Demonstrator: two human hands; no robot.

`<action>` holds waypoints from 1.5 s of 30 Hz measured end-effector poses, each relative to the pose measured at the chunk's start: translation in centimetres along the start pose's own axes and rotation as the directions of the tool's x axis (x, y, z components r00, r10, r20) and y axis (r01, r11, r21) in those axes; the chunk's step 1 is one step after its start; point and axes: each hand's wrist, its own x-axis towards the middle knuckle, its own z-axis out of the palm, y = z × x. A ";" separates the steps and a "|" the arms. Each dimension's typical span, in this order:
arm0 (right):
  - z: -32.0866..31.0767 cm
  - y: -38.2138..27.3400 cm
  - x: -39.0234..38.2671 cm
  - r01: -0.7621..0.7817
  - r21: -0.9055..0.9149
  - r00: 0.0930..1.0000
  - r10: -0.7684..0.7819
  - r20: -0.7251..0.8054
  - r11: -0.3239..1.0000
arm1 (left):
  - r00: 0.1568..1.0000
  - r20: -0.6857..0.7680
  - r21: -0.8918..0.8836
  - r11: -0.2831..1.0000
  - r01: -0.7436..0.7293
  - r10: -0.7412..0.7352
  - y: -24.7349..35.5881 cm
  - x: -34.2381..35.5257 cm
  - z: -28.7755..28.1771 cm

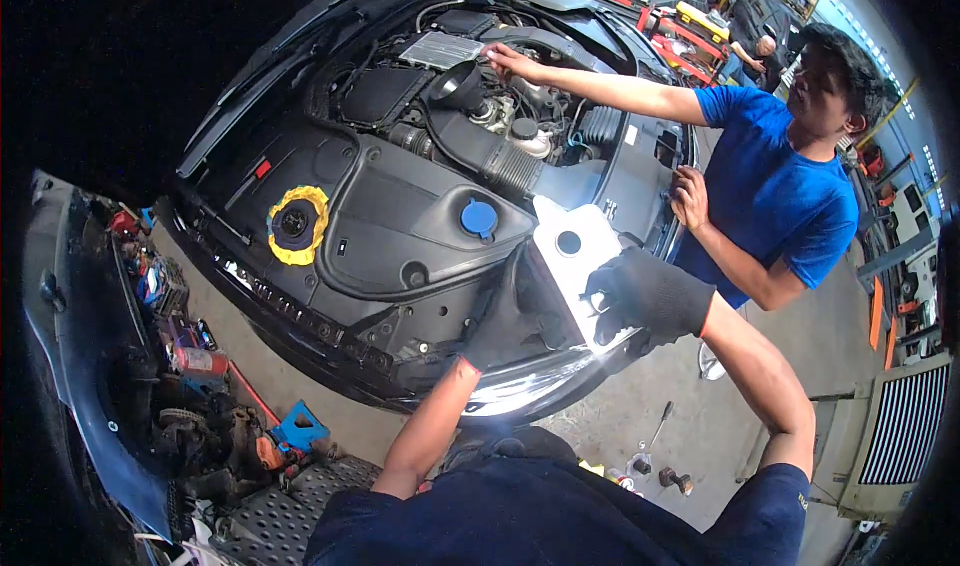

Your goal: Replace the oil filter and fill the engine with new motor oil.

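A white plastic jug [580,251] with a dark round spot on its face is held over the front edge of a car's engine bay. My right hand [650,296], in a black glove, has its fingers closed around the jug's handle side. My left hand [515,321], gloved in black too, lies against the jug's left side; its fingers blend into the dark parts behind. Beyond the jug, a black funnel [456,88] stands among the engine parts. A co-worker's hand [512,64] reaches in just right of the funnel.
The co-worker in a blue shirt [775,171] stands at the car's right side. A blue cap [478,218] and a yellow-wrapped dark cap [298,226] sit in the bay's front cover. Tools lie on the floor [655,426]. A removed bumper [75,336] and parts stand at left.
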 end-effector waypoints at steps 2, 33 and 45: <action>0.3 -0.6 0.0 -0.024 0.008 1.000 0.024 -0.019 1.000 | 0.999 -0.036 0.040 0.999 -0.023 0.024 -0.3 -0.5 -0.2; 34.4 3.7 1.8 -0.337 0.708 0.217 0.783 -0.583 0.621 | 0.775 0.632 0.032 0.999 -0.013 -0.010 -2.7 12.2 -8.2; 33.7 3.3 -0.1 -0.158 0.890 0.021 0.903 -0.430 0.427 | 0.981 0.157 0.335 0.941 0.051 -0.110 0.9 7.2 -17.2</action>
